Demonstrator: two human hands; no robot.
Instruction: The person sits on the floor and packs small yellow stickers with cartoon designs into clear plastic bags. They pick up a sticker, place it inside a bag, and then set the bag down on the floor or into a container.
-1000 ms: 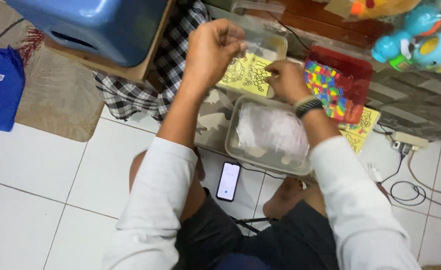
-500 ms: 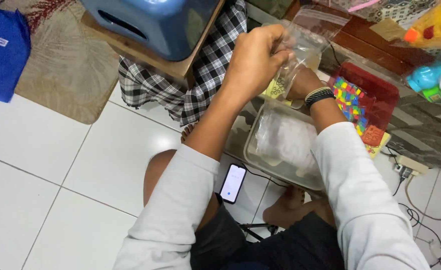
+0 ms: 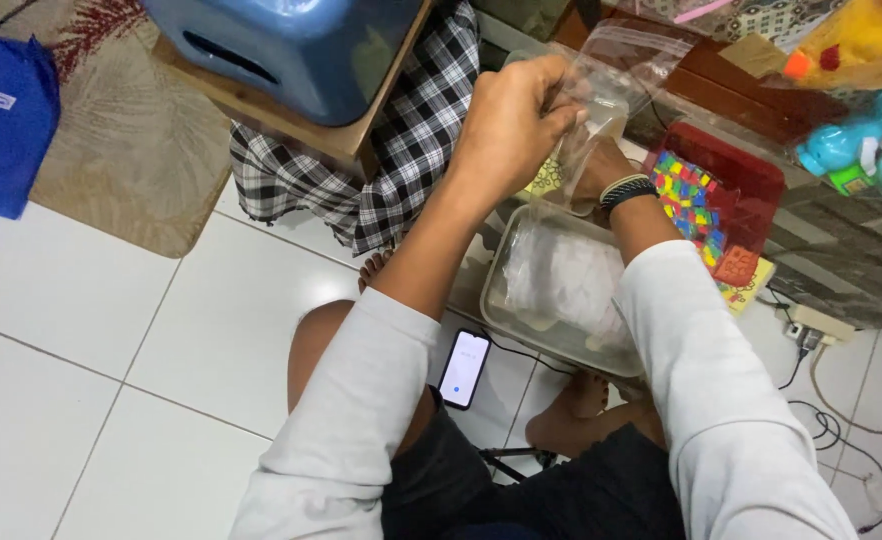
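While the left hand [image 3: 511, 120] pinches a clear bag [image 3: 611, 85], it hides the right hand's [image 3: 591, 170] fingers.

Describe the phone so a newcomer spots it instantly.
Start at the clear plastic tub on the white tile floor before the seated person. Just to its left, by the bent knee, lies the phone: a slim dark slab with a lit screen, cable attached.

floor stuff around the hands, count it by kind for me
clear plastic bag, pinched by left hand, right hand behind it: 1
clear plastic tub: 1
phone: 1
red tray of coloured blocks: 1
blue plastic stool: 1
checked cloth: 1
total: 6
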